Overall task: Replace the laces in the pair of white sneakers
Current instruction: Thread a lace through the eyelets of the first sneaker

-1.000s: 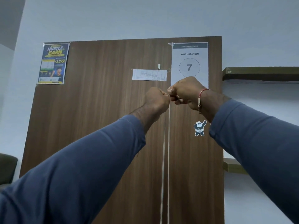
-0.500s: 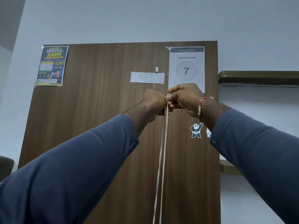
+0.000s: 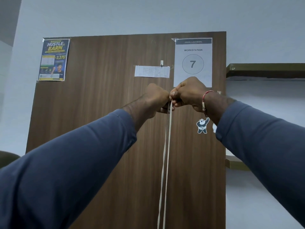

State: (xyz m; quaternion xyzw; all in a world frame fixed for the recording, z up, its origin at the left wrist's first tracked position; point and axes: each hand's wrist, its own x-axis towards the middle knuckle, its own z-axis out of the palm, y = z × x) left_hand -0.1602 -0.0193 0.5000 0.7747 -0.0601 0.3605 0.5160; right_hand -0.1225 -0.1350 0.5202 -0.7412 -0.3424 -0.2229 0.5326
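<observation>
Wood panel (image 3: 99, 113), grey wall (image 3: 115, 14) — left hand (image 3: 155, 99) and right hand (image 3: 189, 95) pinch the lace (image 3: 166, 154).

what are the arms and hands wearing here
Both arms wear dark blue long sleeves, left sleeve and right sleeve. The right hand has a thin red thread bracelet with a small pale bead at its wrist; the left hand shows no jewellery.

Posters (image 3: 55, 59) on wooden board (image 3: 99, 113)
</observation>
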